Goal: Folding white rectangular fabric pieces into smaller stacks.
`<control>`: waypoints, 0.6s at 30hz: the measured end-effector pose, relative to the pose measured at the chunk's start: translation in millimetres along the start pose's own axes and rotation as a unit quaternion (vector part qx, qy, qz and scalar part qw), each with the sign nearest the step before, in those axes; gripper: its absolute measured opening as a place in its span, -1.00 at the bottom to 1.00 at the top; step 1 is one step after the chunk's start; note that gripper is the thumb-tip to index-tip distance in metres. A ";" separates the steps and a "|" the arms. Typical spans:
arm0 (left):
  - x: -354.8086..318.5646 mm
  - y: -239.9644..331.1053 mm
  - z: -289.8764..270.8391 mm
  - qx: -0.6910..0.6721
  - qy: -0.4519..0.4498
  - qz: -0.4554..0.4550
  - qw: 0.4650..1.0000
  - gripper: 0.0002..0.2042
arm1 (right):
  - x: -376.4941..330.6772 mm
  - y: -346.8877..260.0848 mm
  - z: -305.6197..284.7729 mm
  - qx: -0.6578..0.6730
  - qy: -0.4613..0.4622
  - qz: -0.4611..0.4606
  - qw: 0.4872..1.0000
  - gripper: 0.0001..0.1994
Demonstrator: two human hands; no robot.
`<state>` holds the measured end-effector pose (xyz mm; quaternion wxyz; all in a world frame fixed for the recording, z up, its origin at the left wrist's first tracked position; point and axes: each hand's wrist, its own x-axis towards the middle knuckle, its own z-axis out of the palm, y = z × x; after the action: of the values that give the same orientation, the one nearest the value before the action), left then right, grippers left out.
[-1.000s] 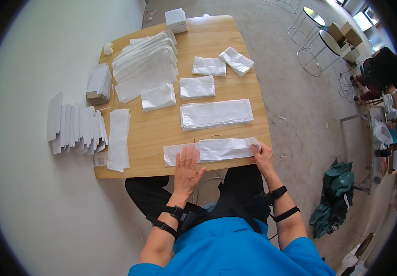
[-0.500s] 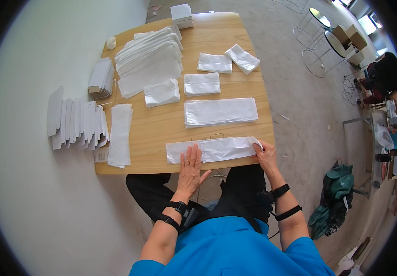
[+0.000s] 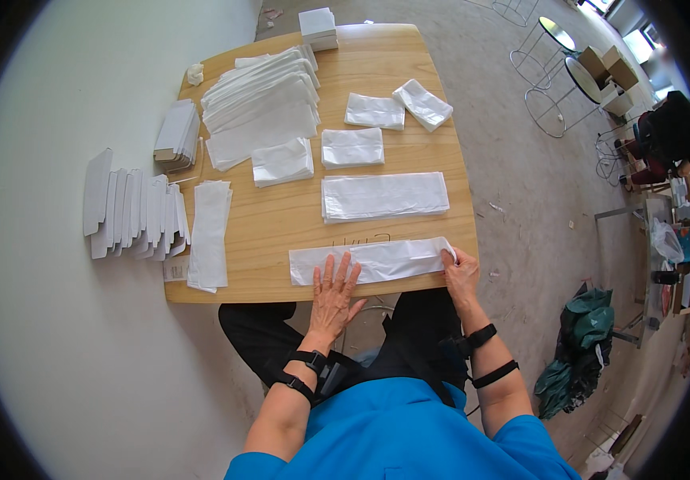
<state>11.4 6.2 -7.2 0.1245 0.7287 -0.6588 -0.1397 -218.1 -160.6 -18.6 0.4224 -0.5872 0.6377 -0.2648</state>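
Left hand (image 3: 334,292): flat, fingers spread, pressing long white bag (image 3: 373,261) | right hand (image 3: 461,270): fingers curled on bag's right end, nothing gripped | bag: flat along table's (image 3: 281,224) near edge | second bag (image 3: 384,196) just beyond.

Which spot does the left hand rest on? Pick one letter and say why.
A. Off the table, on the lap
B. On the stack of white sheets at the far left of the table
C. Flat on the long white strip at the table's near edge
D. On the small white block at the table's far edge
C: the left hand lies palm down, fingers spread, on the long white strip along the near edge of the wooden table, while the right hand touches the strip's right end.
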 end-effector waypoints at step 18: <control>2.2 4.3 -3.9 0.041 -0.044 -0.017 0.998 -0.09 | -29.0 -38.7 2.1 -0.053 0.060 -0.213 0.974 -0.71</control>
<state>9.1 3.6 -2.1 0.0628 0.7371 -0.6566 -0.1470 -197.4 -138.6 19.2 0.2859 -0.7140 0.5352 -0.3493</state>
